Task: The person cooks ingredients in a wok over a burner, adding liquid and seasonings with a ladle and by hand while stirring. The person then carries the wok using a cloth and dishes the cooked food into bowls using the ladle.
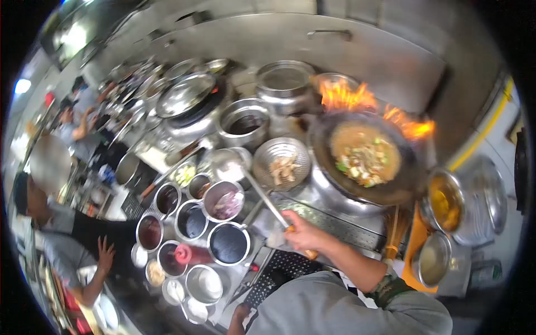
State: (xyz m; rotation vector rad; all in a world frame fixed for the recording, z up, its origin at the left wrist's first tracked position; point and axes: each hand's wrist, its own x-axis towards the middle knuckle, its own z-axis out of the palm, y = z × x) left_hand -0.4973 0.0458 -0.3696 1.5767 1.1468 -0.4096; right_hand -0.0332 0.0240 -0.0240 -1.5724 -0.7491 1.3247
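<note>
At the left, a co-worker's hand (105,255) is raised with its fingers apart. Next, metal seasoning pots (191,220) stand close together, perhaps so that the ladle (269,202) can reach each one. The left hand (239,318), low beside the dotted cloth (287,273), is partly hidden, so I cannot tell its grip. A perforated strainer (266,158) holds pale pieces (283,168), maybe for draining. The right hand (304,231) is wrapped around the ladle, whose long shaft probably keeps it from heat. Further right, the wok (411,168) contains chopped food (363,159), with flames (349,96) behind its rim.
</note>
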